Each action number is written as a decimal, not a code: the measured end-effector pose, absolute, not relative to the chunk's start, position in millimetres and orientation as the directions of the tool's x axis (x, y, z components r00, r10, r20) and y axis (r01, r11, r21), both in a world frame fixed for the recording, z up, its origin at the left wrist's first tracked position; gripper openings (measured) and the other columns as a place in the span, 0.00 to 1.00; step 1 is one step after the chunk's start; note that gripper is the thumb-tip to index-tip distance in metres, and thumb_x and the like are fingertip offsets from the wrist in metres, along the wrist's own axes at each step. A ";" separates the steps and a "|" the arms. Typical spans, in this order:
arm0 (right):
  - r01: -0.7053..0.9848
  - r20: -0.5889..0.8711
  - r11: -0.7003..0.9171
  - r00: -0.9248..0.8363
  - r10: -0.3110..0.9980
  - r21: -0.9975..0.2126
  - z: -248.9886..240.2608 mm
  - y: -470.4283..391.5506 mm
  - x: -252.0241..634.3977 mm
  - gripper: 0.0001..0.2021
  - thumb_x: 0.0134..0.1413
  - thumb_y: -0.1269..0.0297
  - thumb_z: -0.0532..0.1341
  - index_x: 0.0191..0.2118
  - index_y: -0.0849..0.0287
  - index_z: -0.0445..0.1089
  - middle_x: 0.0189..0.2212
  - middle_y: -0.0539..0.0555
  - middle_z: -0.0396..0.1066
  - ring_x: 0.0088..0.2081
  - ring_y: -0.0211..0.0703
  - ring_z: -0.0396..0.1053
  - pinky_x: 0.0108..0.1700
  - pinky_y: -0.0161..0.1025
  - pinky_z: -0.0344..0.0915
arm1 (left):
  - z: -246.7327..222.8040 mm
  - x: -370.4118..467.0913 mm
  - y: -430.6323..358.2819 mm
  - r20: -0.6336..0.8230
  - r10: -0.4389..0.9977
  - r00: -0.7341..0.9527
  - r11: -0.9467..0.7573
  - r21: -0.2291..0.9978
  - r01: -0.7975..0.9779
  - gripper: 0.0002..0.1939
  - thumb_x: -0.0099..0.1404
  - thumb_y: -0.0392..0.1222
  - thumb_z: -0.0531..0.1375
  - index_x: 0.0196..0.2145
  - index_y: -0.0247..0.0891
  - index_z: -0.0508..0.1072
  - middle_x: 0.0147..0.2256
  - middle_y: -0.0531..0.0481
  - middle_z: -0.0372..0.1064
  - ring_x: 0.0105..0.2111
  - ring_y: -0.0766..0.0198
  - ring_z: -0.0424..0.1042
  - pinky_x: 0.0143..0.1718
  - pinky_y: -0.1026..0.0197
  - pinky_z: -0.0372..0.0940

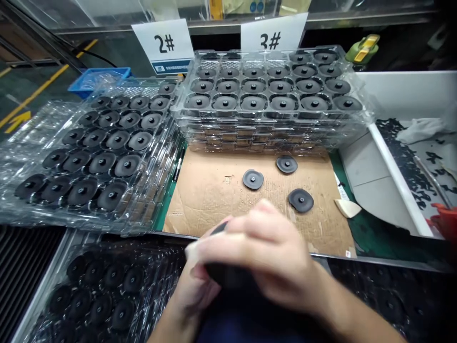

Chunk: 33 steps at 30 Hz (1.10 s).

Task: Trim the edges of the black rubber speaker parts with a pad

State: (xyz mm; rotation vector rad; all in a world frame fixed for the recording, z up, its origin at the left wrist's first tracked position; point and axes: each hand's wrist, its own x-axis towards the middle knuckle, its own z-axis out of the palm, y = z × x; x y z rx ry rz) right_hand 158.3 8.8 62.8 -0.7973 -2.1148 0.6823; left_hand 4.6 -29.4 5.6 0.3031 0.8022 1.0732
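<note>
One dark piece (218, 228), best kept steady

At the lower centre of the frame, the left hand (198, 281) is holding the dark piece, while the right hand (267, 245) is curling over it; blur is hiding whether the right is gripping or merely touching. Good handling is probably calling for firm support from the left and light, even pressure from the right. Three black discs (253, 179) are lying apart on the cardboard (205, 174), just above centre and rightward.

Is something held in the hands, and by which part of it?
A dark piece is held between the left hand and right hand; blur and overlap hide which part they grip.
</note>
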 end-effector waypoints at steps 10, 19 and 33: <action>0.522 0.042 0.209 -0.312 0.949 -0.827 -59.6 -2.7 171.7 0.12 0.55 0.69 0.56 0.44 0.52 0.71 0.31 0.50 0.74 0.31 0.41 0.70 0.35 0.40 0.65 | 1.5 -21.9 -37.0 -0.382 0.921 0.076 0.312 0.606 -0.732 0.29 0.47 0.50 0.65 0.47 0.41 0.70 0.50 0.43 0.68 0.47 0.50 0.68 0.50 0.56 0.63; 0.403 0.324 0.373 -0.185 0.928 -0.836 35.6 -1.5 116.9 0.15 0.57 0.70 0.55 0.51 0.59 0.64 0.43 0.54 0.70 0.39 0.40 0.68 0.40 0.36 0.64 | -2.4 -18.1 -35.1 -0.413 0.908 0.065 0.320 0.588 -0.743 0.25 0.53 0.45 0.65 0.49 0.40 0.68 0.49 0.45 0.68 0.52 0.54 0.64 0.53 0.58 0.60; 0.343 0.309 0.512 -0.499 0.810 -0.788 49.3 -5.4 111.7 0.14 0.56 0.75 0.52 0.48 0.64 0.64 0.34 0.53 0.70 0.31 0.37 0.64 0.34 0.35 0.61 | 8.2 -25.6 -25.4 -0.404 0.913 0.060 0.303 0.573 -0.761 0.23 0.50 0.39 0.67 0.45 0.44 0.71 0.45 0.51 0.71 0.46 0.56 0.69 0.46 0.63 0.66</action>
